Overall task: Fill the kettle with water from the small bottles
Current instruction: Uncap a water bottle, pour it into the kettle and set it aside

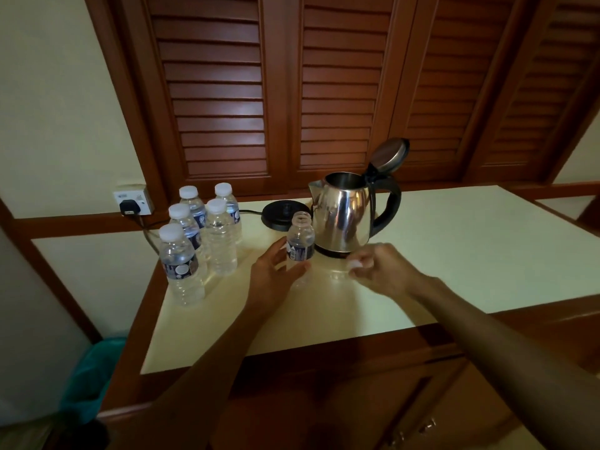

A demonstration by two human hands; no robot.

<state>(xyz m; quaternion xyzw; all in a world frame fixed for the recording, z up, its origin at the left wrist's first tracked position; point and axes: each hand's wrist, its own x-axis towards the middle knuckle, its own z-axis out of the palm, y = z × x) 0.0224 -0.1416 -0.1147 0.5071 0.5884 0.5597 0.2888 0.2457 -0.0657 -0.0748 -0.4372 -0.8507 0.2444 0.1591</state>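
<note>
Uncapped bottle [300,241] in left hand [276,274], seemingly.

glossy metal kettle [344,216], clear plastic bottles [198,235]

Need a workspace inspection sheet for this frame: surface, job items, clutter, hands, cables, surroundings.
Surface: cream countertop, wooden edging.
Job's things: steel kettle, lid open, off its black base; open bottle uncapped, upright; five capped bottles at left.
Clutter: nothing seen.
Hands: left hand holds the open bottle; right hand pinches a white cap.
Cables: black cord from base toward wall socket, plugged in.
Surroundings: louvred wooden doors; teal bag on floor at left.
</note>
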